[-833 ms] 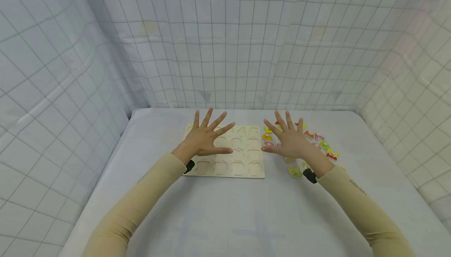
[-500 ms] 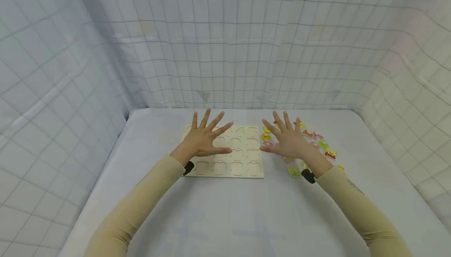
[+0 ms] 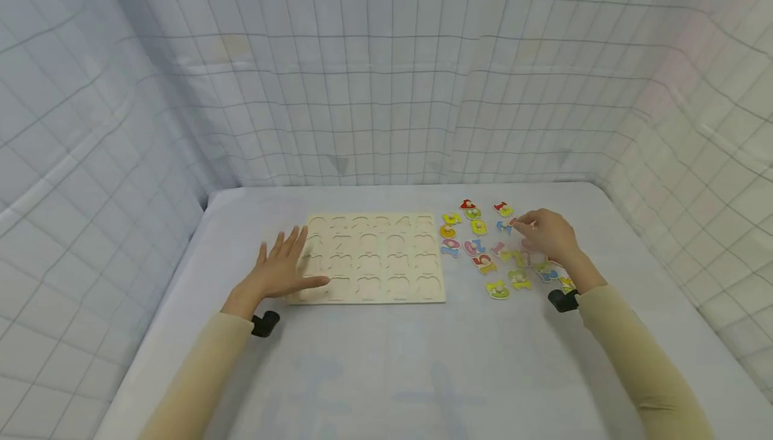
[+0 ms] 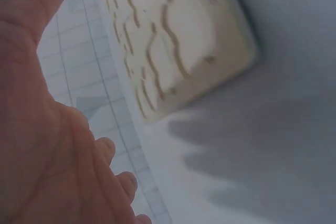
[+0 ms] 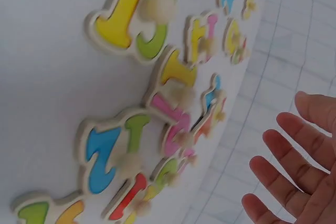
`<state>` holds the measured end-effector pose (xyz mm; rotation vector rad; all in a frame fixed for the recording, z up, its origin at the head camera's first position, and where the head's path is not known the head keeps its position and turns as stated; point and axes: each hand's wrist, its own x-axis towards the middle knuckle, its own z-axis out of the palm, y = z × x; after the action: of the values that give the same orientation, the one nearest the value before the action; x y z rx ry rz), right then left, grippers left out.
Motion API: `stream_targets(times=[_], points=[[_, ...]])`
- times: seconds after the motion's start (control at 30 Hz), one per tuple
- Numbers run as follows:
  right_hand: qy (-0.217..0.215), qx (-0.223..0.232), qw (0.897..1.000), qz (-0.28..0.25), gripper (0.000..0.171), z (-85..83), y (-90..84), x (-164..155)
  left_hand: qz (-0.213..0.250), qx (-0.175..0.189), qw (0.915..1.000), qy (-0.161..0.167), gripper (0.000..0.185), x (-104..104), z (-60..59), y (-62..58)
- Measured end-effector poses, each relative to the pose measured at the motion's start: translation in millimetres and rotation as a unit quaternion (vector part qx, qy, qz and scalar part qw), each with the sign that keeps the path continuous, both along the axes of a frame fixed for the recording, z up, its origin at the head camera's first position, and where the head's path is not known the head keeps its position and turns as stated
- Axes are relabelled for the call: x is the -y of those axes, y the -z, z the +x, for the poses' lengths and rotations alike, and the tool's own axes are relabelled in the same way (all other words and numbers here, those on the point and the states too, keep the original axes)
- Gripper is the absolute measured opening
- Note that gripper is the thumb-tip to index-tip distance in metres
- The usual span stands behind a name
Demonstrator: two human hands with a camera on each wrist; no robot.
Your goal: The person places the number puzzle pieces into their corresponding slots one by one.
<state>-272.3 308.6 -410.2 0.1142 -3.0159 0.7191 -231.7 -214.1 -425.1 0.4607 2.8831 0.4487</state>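
My left hand [image 3: 279,271] is over the left edge of a pale wooden puzzle board [image 3: 437,286], fingers straight and thumb spread. In the left wrist view the palm holds nothing and a corner of the board [image 4: 231,56] shows beside it. Over the far right part of a scatter of number puzzle pieces hovers my right hand [image 3: 548,233], fingers bent loosely towards the thumb. A small red piece [image 3: 512,222] shows by its fingertips in the head view. The right wrist view has the fingers apart with nothing between them. A blue and green number 12 piece [image 5: 102,156] with a knob lies below.
Rows of shallow recesses cover the board. Several colourful pieces, among them a 15 piece [image 3: 484,264] and a yellow 0 piece [image 3: 478,227], lie right of it. A white cloth covers the table [image 3: 386,359], and checked curtains [image 3: 386,91] hang around it.
Both hands were spread wide in the air over the board and pieces. The left has moved left and nearer; the right has moved right, its fingers now bent. More of the pieces shows.
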Motion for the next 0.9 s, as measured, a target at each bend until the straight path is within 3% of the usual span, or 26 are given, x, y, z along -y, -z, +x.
stream_targets(times=[0.17,0.37,0.67,0.9], points=[[0.008,0.017,0.999,0.045,0.033,-0.1,14.6,-24.3,0.028,0.042,0.9981,-0.036,0.120,28.9,14.6,16.2],[-0.006,0.029,0.995,0.090,0.032,-0.7,28.1,-36.8,0.043,0.057,0.9971,-0.029,0.111,36.4,19.6,26.2],[-0.037,-0.006,0.991,0.130,0.022,-4.7,36.8,-39.1,0.031,0.044,0.9984,-0.017,0.096,39.6,22.3,33.9],[-0.064,-0.067,0.983,0.159,0.023,-6.9,36.1,-34.1,0.052,0.043,0.9977,0.005,0.084,38.8,26.6,33.4]])
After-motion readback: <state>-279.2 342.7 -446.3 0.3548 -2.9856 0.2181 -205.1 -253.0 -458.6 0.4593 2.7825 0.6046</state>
